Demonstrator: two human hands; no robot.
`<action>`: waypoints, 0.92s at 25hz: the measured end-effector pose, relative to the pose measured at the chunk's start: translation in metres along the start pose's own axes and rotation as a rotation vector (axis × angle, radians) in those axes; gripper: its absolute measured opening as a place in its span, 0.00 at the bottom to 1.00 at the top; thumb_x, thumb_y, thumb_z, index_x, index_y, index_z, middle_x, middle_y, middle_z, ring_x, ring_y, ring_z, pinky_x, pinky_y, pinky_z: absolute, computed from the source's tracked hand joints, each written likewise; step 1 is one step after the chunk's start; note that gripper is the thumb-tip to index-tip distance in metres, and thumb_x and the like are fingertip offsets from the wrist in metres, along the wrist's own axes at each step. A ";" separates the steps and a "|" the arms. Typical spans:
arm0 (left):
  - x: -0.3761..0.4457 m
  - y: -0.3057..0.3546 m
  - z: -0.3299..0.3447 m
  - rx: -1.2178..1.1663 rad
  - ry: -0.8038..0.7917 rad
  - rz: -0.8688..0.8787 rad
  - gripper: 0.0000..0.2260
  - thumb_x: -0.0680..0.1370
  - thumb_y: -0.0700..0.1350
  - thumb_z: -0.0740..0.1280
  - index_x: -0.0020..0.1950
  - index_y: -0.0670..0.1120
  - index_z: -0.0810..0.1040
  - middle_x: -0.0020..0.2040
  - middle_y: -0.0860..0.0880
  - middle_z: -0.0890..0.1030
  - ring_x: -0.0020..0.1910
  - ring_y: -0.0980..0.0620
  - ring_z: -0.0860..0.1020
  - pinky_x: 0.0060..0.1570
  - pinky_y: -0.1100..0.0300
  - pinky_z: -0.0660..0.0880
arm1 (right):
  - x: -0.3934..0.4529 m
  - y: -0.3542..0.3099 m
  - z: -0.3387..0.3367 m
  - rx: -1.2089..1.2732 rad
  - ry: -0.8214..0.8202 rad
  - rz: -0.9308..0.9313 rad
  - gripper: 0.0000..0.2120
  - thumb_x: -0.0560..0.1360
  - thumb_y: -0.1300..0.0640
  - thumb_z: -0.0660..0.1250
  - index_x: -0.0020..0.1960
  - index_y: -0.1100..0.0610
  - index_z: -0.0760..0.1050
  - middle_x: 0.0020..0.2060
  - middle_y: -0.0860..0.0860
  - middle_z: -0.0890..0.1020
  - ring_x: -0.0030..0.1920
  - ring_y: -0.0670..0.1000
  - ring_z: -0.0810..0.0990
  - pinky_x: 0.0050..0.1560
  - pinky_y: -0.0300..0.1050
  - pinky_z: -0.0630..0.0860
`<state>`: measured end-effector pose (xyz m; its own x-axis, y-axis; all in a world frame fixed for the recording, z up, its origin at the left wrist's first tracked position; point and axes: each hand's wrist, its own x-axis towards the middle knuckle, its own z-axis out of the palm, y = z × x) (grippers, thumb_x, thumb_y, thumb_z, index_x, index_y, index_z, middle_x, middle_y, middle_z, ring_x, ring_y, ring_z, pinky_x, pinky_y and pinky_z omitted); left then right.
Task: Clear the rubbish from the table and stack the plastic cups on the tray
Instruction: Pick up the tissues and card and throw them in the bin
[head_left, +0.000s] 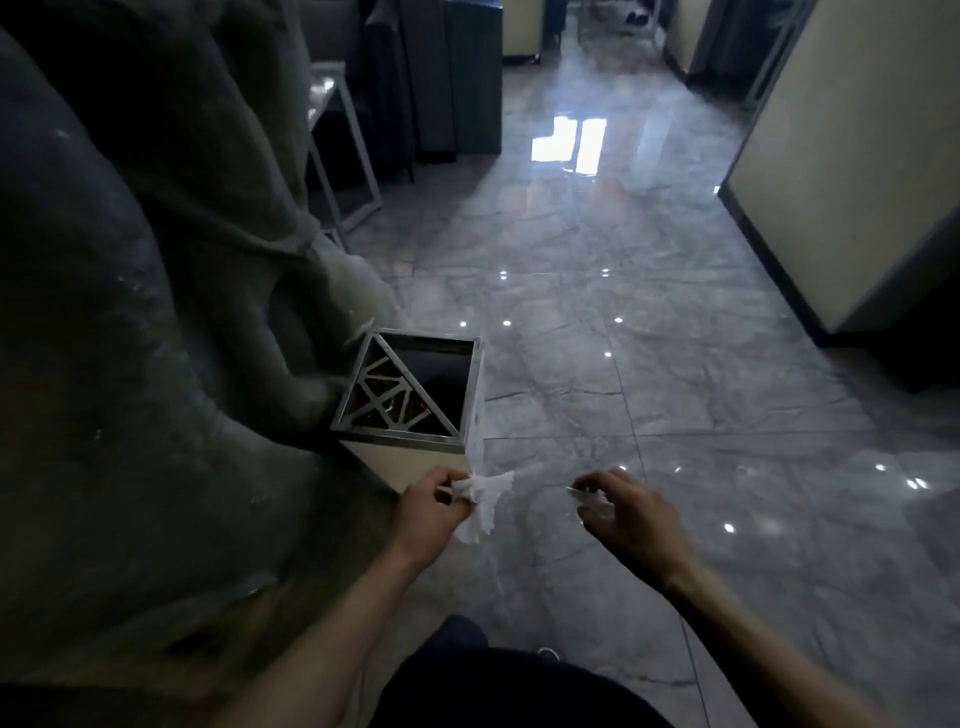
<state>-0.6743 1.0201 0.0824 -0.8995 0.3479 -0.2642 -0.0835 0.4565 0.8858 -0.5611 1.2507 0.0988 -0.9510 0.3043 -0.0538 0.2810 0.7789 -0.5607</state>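
Observation:
My left hand (434, 506) is closed around a crumpled white tissue (480, 501) that hangs out past the fingers. It hovers just in front of a square metal-rimmed bin (470, 395), whose top is half open and half covered by a triangular lattice. My right hand (631, 512) is further right over the floor, fingers curled on a small clear scrap of wrapper (592, 501). No table, tray or cups are in view.
A large grey rock-like sculpture (130, 312) fills the left side and touches the bin. Glossy grey marble floor (649, 338) spreads ahead. A metal-framed table (337, 135) and dark seats stand at the back left, a cream wall panel (852, 156) at the right.

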 end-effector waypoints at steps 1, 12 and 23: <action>0.003 0.000 -0.005 -0.014 0.028 -0.011 0.07 0.74 0.40 0.73 0.51 0.44 0.81 0.47 0.46 0.83 0.46 0.48 0.82 0.46 0.53 0.81 | 0.013 -0.002 0.002 -0.006 -0.018 -0.035 0.13 0.69 0.54 0.74 0.52 0.43 0.78 0.48 0.41 0.81 0.38 0.40 0.74 0.36 0.40 0.69; 0.087 -0.046 -0.083 -0.021 0.210 -0.146 0.11 0.74 0.37 0.72 0.47 0.53 0.78 0.46 0.54 0.82 0.46 0.57 0.80 0.38 0.70 0.76 | 0.159 -0.055 0.050 -0.067 -0.248 -0.285 0.12 0.74 0.54 0.70 0.57 0.47 0.77 0.52 0.44 0.80 0.43 0.42 0.75 0.38 0.32 0.69; 0.177 -0.073 -0.122 0.133 0.245 -0.288 0.09 0.73 0.38 0.73 0.52 0.44 0.79 0.44 0.51 0.80 0.42 0.55 0.77 0.31 0.73 0.69 | 0.244 -0.091 0.118 -0.172 -0.407 -0.333 0.14 0.75 0.51 0.68 0.60 0.49 0.73 0.56 0.48 0.78 0.47 0.50 0.80 0.43 0.49 0.80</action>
<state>-0.8796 0.9489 0.0173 -0.9244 -0.0077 -0.3814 -0.3053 0.6143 0.7276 -0.8343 1.1895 0.0395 -0.9554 -0.1840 -0.2309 -0.0590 0.8853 -0.4612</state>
